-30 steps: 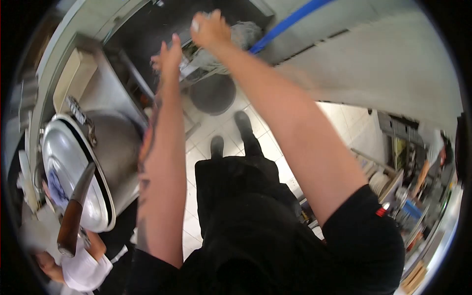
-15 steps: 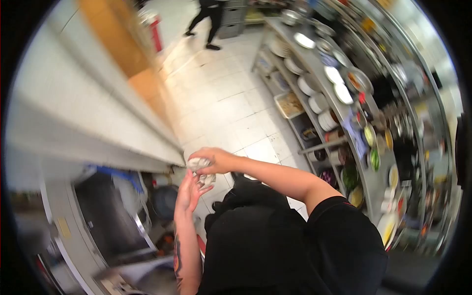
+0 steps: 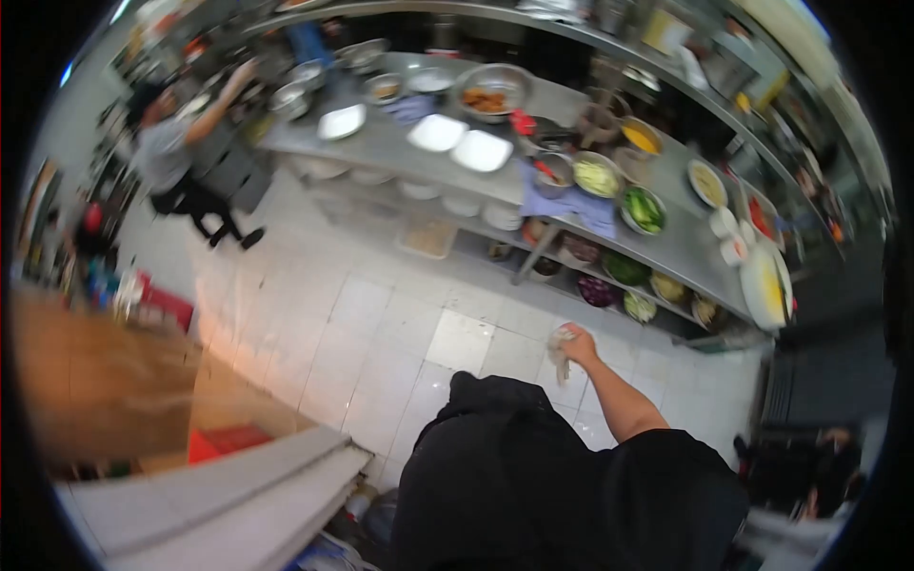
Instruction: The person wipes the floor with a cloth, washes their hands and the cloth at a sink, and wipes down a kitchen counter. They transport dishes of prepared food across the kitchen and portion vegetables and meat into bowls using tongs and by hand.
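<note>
My right hand (image 3: 577, 344) hangs over the tiled floor, in front of the steel counter. Its fingers are closed around a crumpled whitish cloth (image 3: 560, 360), whose loose end dangles down. Nothing else touches this hand. Closest to it, on the counter's lower shelf, stand bowls of chopped vegetables, among them purple cabbage (image 3: 597, 290) and a pale green vegetable (image 3: 640, 305). My left hand is out of sight.
On the steel counter (image 3: 381, 152) are white plates (image 3: 481, 150), a bowl of sliced cucumber (image 3: 644, 209) and a purple cloth (image 3: 571, 205). A co-worker (image 3: 171, 162) stands at the far left. A ledge (image 3: 228, 504) juts in at lower left; another person (image 3: 800, 471) shows at lower right.
My view has swung right, towards the counter. My hands, together on the cloth before, are apart; the right one carries it towards the counter, and the left has gone from view.
</note>
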Demonstrator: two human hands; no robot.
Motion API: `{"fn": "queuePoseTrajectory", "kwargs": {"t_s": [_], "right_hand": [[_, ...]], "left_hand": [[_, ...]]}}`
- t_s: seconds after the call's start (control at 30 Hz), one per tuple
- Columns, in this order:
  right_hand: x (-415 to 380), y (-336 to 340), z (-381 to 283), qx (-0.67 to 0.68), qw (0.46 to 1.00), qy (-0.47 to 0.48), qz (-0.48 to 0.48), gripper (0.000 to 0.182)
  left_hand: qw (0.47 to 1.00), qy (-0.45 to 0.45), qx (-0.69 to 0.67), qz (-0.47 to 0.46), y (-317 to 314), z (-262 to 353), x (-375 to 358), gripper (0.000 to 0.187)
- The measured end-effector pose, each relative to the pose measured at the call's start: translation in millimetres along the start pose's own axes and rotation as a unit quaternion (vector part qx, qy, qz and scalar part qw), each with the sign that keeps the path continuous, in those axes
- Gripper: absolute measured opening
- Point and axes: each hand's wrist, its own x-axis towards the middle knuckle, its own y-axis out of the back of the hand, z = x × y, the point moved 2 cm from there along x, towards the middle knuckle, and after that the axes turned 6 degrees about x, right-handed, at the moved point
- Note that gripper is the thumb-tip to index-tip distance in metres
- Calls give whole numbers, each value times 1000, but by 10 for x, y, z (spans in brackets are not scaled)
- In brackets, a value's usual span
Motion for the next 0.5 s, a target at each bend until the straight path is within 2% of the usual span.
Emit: {"fn": "queuePoseTrajectory", "kwargs": {"t_s": [0.03,0.1,0.17,0.23,0.27,0.33,0.4,0.47,0.5], "right_hand": [[10,346,90,70,994,-64,57,44],[208,1004,415,132,948,-70,282,46],[458,1822,573,115,905,-1,408,50],[409,2575,104,76,870,75,482,52],[776,2983,489,54,855,54,514,64],[852,3524,-40,64,895,1,440,81],[862,3895,-432,-17,900,-76,429,86],[522,4045,-1122,-51,923,-74,375,83],[256,3952,-1582,-1,941,-81,329,80]], "left_hand": [[1000,-7,-7,0,55,200,85,46],[1000,-23,5,-2,207,528,211,47],[999,-36,21,-10,432,811,276,47],[998,-46,35,-13,719,1036,340,48],[998,-50,38,-12,902,1163,340,49],[998,-51,41,-4,1435,1450,353,50],[998,-47,36,9,2188,1781,395,51],[996,-77,-55,1,3127,2223,434,54],[995,-33,-93,0,3569,2234,572,57]]}}
